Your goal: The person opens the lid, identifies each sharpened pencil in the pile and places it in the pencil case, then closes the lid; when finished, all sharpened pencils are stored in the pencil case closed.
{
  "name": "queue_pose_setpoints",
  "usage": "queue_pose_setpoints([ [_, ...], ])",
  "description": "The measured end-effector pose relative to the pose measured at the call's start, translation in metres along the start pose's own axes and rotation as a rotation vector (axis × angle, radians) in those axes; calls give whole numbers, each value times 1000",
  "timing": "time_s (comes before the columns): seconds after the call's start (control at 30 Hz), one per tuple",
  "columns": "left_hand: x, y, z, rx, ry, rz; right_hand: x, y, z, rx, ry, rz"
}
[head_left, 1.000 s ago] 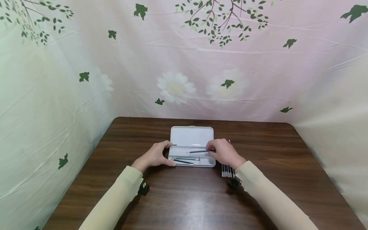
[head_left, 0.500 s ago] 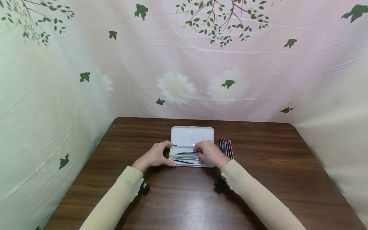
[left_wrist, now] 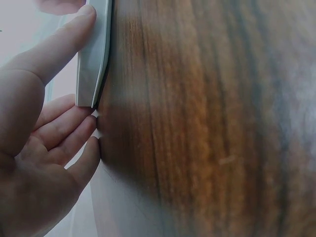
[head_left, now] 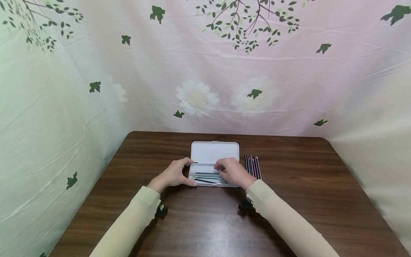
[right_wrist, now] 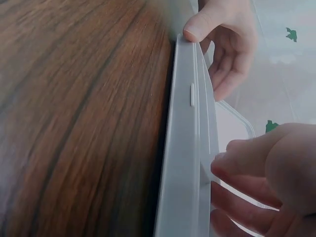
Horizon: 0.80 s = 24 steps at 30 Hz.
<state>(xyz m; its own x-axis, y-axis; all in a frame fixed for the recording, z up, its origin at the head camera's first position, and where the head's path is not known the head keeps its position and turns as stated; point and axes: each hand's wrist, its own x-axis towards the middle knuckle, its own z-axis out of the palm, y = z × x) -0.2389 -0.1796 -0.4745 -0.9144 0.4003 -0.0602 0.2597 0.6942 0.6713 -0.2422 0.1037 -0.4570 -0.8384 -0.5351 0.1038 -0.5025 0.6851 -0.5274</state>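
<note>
A white pencil case [head_left: 214,151] lies on the table with its lid folded back. My left hand [head_left: 173,174] grips its left end, thumb along the front edge and fingers at the far side; in the left wrist view the thumb [left_wrist: 64,42] presses on the case wall. Inside the case, a dark pencil [head_left: 203,173] lies lengthwise in the rear part, and several more pencils lie in the front compartment. Over the right half hovers my right hand [head_left: 235,172], its fingers loosely bent. In the right wrist view its fingertips [right_wrist: 221,165] are right at the case rim, with no pencil visible between them.
Several dark and reddish pencils [head_left: 252,166] lie side by side just right of the case, partly behind the right wrist. The brown wooden table [head_left: 205,221] reaches back to a printed cloth backdrop [head_left: 144,89], with cloth on both sides.
My right hand has moved left with a dark pencil from the case's right end and let it down inside the rear part. The left hand has kept its hold.
</note>
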Motion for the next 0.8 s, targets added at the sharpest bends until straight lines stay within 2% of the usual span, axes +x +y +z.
queue_pose_setpoints([
  [0.3,-1,2,2,0,10,-2,-19,17,-12,11,35,-106],
  [0.57,-2,3,1,3,3,0,-42,28,-28,-16,71,-120],
  [0.8,-3,4,-1,4,3,3,-57,50,-38,-44,108,-109],
])
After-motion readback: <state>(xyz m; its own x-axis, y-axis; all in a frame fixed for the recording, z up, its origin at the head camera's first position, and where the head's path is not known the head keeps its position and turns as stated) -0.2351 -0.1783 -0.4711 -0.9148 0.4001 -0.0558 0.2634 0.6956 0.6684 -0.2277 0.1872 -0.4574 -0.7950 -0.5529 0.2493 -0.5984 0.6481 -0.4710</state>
